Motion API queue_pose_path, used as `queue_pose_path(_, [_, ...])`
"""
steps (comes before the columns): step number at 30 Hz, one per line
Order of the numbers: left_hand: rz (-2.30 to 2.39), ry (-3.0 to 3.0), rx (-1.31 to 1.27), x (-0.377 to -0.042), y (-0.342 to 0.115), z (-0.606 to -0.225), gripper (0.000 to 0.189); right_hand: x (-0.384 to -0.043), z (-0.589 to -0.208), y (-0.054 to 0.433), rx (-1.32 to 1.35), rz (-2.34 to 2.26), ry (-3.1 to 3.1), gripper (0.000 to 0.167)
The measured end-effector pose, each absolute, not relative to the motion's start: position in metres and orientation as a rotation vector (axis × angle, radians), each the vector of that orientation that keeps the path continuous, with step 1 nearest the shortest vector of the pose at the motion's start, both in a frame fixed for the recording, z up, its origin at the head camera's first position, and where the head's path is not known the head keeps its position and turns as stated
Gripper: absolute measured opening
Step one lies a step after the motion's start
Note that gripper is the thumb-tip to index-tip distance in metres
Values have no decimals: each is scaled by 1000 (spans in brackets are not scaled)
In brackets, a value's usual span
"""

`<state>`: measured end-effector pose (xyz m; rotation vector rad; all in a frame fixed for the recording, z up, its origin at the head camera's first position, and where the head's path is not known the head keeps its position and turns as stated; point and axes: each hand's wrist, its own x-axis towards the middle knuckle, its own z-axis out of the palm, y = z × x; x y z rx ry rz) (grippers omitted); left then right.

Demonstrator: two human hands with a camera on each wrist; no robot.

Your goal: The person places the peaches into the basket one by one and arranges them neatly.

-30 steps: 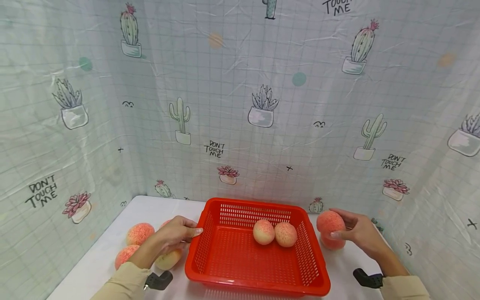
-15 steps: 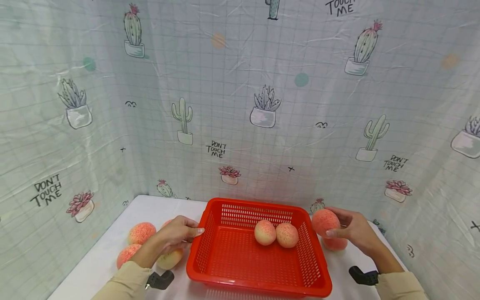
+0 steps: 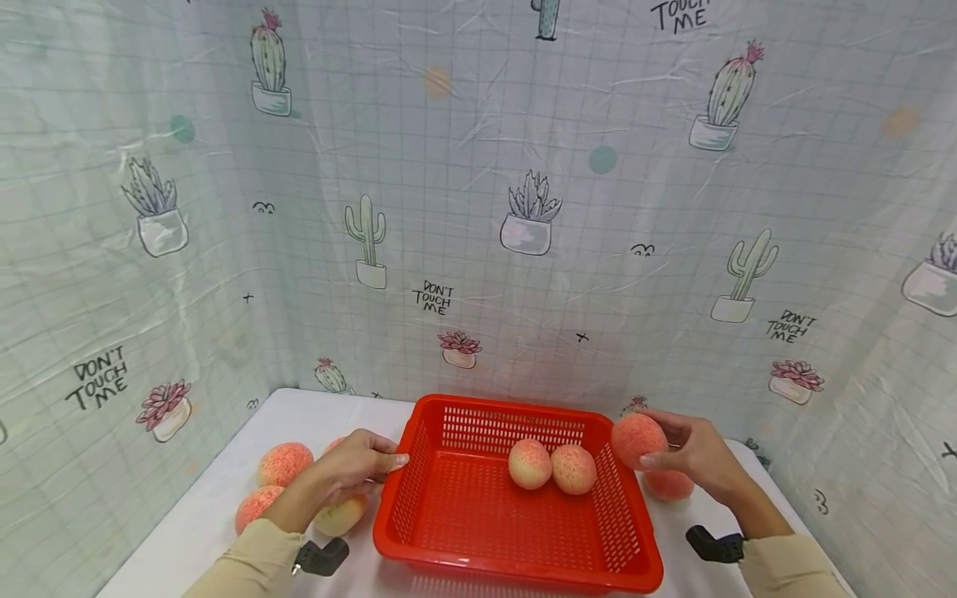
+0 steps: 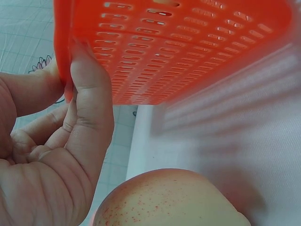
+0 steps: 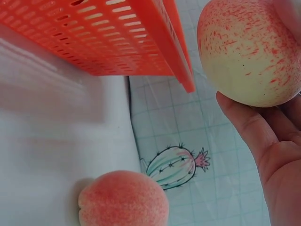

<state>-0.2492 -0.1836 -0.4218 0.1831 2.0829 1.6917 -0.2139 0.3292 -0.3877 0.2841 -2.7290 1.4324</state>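
A red plastic basket point(image 3: 478, 523) with slotted sides stands on the white table. Two peaches lie inside it, a left one point(image 3: 530, 463) and a right one point(image 3: 573, 469). My left hand point(image 3: 351, 465) pinches the basket's left rim between thumb and fingers; the left wrist view shows this grip point(image 4: 89, 94) close up. My right hand point(image 3: 699, 457) holds a peach point(image 3: 639, 441) at the basket's right rim, raised above the table. In the right wrist view this held peach point(image 5: 249, 56) shows a pale yellow side speckled red.
Beneath my right hand another peach point(image 3: 669, 485) rests on the table point(image 3: 321, 407). Left of the basket lie several more peaches, including a rear one point(image 3: 286, 463) and a yellowish one point(image 3: 340, 517), partly behind my left arm. A cactus-print curtain point(image 3: 463, 208) surrounds the table.
My right hand has carried its peach left, away from above the peach on the table and up to the basket's right rim. My left hand keeps its hold on the rim.
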Motion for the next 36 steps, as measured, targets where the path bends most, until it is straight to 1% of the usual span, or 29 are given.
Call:
queue_pose_path(13, [1674,2106,166,-249,-183,-423,39,-220,-384,317,291,1439,-2749,81])
queue_pose_path(22, [1666,2115,152,-250,-182,-424,38,-224,-383,308,317,1448,-2756,74])
queue_pose_path(28, [1664,2112,172,-251,-183,-423,37,-227,-381,302,332,1440,-2757,75])
queue_pose_path(36, [1658,2131,133,-249,-183,-421,35,-231,-378,292,387,1525,-2735,74])
